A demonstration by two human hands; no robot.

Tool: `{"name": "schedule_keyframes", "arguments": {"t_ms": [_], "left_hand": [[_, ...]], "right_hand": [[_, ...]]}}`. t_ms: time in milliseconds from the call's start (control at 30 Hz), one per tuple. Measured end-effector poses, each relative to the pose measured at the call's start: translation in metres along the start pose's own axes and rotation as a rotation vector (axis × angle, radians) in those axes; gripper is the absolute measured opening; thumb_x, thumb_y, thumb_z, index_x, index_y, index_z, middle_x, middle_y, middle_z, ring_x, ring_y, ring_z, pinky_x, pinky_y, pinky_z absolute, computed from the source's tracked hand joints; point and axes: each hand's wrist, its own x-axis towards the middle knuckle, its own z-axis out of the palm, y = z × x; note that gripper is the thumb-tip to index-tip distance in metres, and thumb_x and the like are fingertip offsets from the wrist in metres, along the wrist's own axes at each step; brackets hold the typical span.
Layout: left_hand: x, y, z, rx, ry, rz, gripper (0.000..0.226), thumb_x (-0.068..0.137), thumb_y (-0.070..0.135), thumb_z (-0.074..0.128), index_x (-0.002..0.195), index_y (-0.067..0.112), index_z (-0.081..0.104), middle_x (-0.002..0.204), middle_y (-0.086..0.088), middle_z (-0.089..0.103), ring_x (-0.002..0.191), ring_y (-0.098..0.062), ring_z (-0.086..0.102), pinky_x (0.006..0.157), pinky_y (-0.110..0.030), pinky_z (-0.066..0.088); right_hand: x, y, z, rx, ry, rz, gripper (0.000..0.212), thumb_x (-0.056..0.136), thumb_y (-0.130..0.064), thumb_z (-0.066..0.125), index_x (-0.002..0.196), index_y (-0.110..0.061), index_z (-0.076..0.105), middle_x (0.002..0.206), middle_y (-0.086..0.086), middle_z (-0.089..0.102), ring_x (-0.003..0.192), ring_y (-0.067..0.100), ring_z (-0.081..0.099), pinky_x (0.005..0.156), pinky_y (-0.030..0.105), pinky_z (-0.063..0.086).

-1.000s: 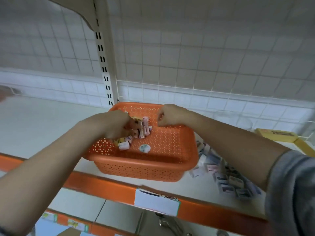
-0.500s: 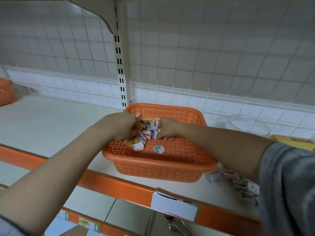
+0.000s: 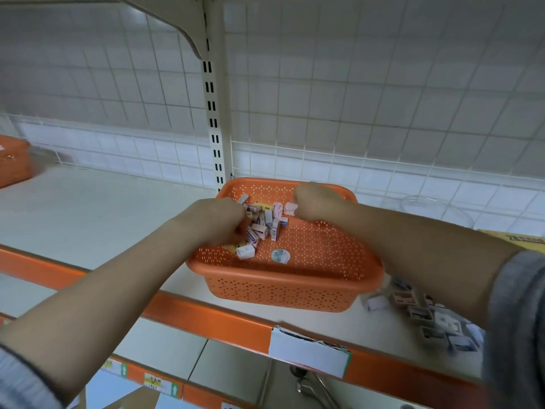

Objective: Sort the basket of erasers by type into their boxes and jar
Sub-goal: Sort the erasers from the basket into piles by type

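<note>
Inside the orange basket (image 3: 283, 290), both hands reach into a small heap of erasers (image 3: 264, 222) bunched at its back left. The left hand (image 3: 215, 221) covers part of the heap, its fingers curled down among the pieces; which piece it holds, if any, is hidden by the knuckles. The right hand (image 3: 317, 202) is curled at the far rim, pinching a pink eraser (image 3: 290, 208) at the heap's edge. A round sticker-like piece (image 3: 280, 256) lies apart on the basket floor. The basket stands on a pale shelf (image 3: 88, 214) with an orange front lip, close to that edge, and backed by a white wire grid. Right of it, partly behind the right forearm, sorted erasers in a box (image 3: 433, 323) look blurred and are cut off by the sleeve. A clear jar (image 3: 433, 206) stands behind the forearm, faint; a yellow box (image 3: 519, 239) shows only a corner. At far left another orange basket (image 3: 13, 160) is cut by the frame, with bare shelf between.
</note>
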Motion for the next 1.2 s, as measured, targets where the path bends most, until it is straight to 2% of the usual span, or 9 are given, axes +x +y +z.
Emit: {"name": "schedule_keyframes", "arguments": {"t_ms": [167,333,533,633,733,833,933,1000,1200], "left_hand": [[0.013,0.015,0.006,0.089,-0.127,-0.025,0.040,0.084,0.051,0.060,0.106,0.018,0.063,0.101,0.001,0.061,0.092,-0.019,0.059,0.071,-0.030,0.047],[0.022,0.024,0.013,0.110,-0.122,-0.025,0.029,0.085,0.042,0.063,0.099,0.018,0.058,0.096,0.000,0.057,0.095,-0.022,0.059,0.069,-0.031,0.047],[0.020,0.022,0.013,0.024,-0.113,-0.061,0.024,0.083,0.038,0.062,0.090,0.015,0.065,0.087,0.001,0.061,0.084,-0.020,0.060,0.071,-0.032,0.052],[0.014,0.028,-0.002,-0.159,-0.006,-0.070,0.020,0.082,0.039,0.063,0.087,0.021,0.071,0.083,0.004,0.065,0.076,-0.016,0.063,0.066,-0.028,0.050],[0.005,0.042,-0.022,-0.369,0.188,-0.071,0.017,0.080,0.042,0.066,0.086,0.026,0.067,0.081,0.008,0.066,0.059,-0.008,0.062,0.057,-0.024,0.048],[-0.006,0.071,-0.041,-0.535,0.371,-0.032,0.019,0.076,0.042,0.070,0.084,0.026,0.063,0.080,0.012,0.064,0.076,-0.008,0.062,0.072,-0.029,0.052],[-0.021,0.113,-0.054,-0.678,0.462,0.039,0.015,0.078,0.040,0.068,0.085,0.027,0.064,0.083,0.012,0.066,0.080,-0.007,0.062,0.075,-0.029,0.052],[-0.027,0.143,-0.055,-0.676,0.490,0.090,0.014,0.082,0.039,0.064,0.092,0.030,0.065,0.087,0.013,0.066,0.085,-0.008,0.062,0.077,-0.030,0.051],[-0.029,0.234,-0.023,-0.673,0.492,0.215,0.034,0.093,0.040,0.049,0.124,0.027,0.055,0.106,0.008,0.058,0.102,-0.013,0.054,0.078,-0.025,0.042]], "right_hand": [[-0.023,0.017,-0.025,0.302,0.137,0.040,0.034,0.089,-0.032,0.057,0.099,-0.002,0.069,0.100,0.012,0.069,0.090,0.027,0.063,0.076,0.035,0.051],[-0.068,0.034,-0.036,0.550,0.275,0.076,0.023,0.088,-0.032,0.061,0.099,-0.015,0.072,0.088,0.000,0.067,0.081,0.013,0.059,0.062,0.023,0.042],[-0.119,0.048,-0.030,0.768,0.417,0.120,0.001,0.087,-0.032,0.063,0.087,-0.032,0.065,0.075,-0.006,0.068,0.078,0.009,0.065,0.063,0.016,0.041],[-0.146,0.062,-0.026,0.806,0.517,0.172,0.014,0.088,-0.033,0.062,0.077,-0.041,0.060,0.072,-0.011,0.068,0.073,0.005,0.064,0.065,0.015,0.043],[-0.175,0.082,-0.015,0.770,0.582,0.282,0.008,0.090,-0.031,0.060,0.089,-0.031,0.068,0.075,0.000,0.069,0.067,0.011,0.059,0.060,0.013,0.040],[-0.200,0.104,0.004,0.723,0.549,0.406,0.017,0.090,-0.028,0.061,0.097,-0.017,0.073,0.070,-0.004,0.066,0.067,0.012,0.059,0.057,0.021,0.038],[-0.219,0.120,0.024,0.708,0.434,0.471,0.023,0.088,-0.032,0.063,0.087,-0.012,0.075,0.066,0.003,0.068,0.058,0.013,0.057,0.052,0.023,0.036],[-0.229,0.128,0.033,0.693,0.404,0.511,0.022,0.086,-0.033,0.066,0.092,-0.014,0.075,0.077,0.005,0.072,0.064,0.014,0.059,0.054,0.021,0.036],[-0.263,0.150,0.033,0.694,0.553,0.587,0.008,0.088,-0.023,0.064,0.090,-0.022,0.071,0.071,-0.004,0.065,0.062,-0.001,0.053,0.053,0.016,0.038]]}}
